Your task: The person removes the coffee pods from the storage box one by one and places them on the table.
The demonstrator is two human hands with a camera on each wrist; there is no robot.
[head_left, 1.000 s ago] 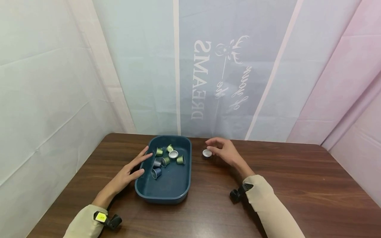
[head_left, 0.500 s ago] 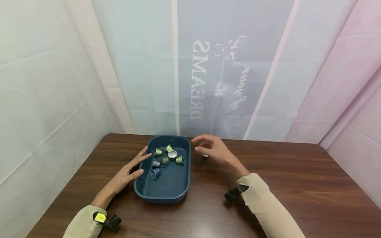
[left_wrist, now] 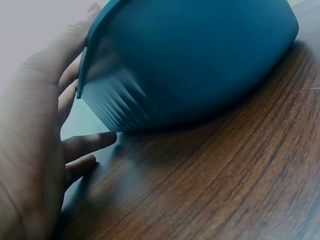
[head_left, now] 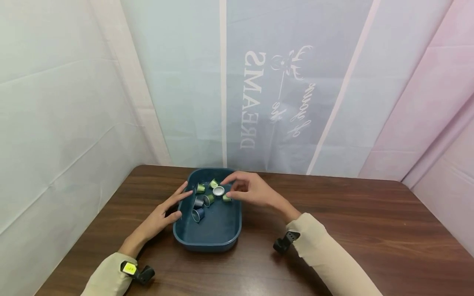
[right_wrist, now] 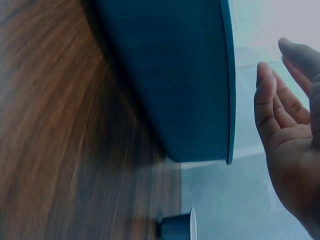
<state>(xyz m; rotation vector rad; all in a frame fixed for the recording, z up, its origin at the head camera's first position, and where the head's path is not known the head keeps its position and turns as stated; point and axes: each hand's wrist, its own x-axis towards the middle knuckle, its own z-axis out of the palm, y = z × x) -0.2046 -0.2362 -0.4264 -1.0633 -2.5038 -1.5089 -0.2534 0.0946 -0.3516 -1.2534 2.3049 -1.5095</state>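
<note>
A dark blue plastic basin [head_left: 206,247] stands on the table, holding several coffee capsules. Green ones, such as this green capsule [head_left: 200,188], lie toward its far end, around a capsule with its silver lid [head_left: 218,191] facing up. Below them are a grey capsule [head_left: 198,202] and a blue capsule [head_left: 198,215]. My left hand [head_left: 160,219] rests against the left rim with fingers extended. Over the right rim hovers my right hand [head_left: 255,190], fingers loosely bent, nothing seen between them; its thumb partly covers another green capsule [head_left: 226,198].
A dark blue capsule [right_wrist: 176,227] stands on the table outside the basin in the right wrist view; my right hand hides it in the head view. Brown wood table [head_left: 333,230] extends to both sides. A printed curtain [head_left: 192,82] hangs behind the far edge.
My right hand has moved left, from beside the silver-lidded capsule on the table to above the basin. My left hand stays at the rim.
</note>
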